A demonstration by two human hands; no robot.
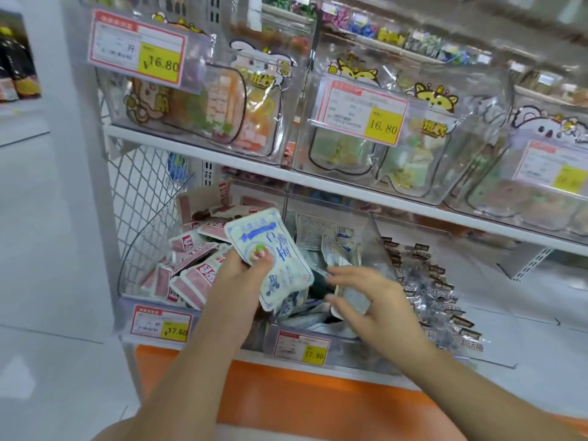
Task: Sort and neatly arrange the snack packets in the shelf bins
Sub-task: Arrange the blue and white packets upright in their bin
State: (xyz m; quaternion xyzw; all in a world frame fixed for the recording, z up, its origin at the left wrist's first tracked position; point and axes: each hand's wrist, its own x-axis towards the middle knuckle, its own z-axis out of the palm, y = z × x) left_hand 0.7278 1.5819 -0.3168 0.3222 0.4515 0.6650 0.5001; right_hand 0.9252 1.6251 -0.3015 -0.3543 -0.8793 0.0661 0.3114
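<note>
White shop shelf point(318, 183), clear bins point(356, 168), pale floor point(47, 249), orange base point(302, 396)

The large packet point(270, 259) in the left hand point(237, 275) is white with blue lettering and a blue scalloped edge; the thumbnail point(260, 248) is green. The small packet point(353, 297) at the right hand point(378, 310) is pale bluish white. Red-and-white packets point(191, 275) fill one bin, and clear packets point(439, 300) with black labels fill another. The price tags point(136, 47) are white, red-edged, with yellow panels. The base strip point(286, 396) is orange. The upper bins point(436, 97) bear yellow, black-outlined cartoon animals.
</note>
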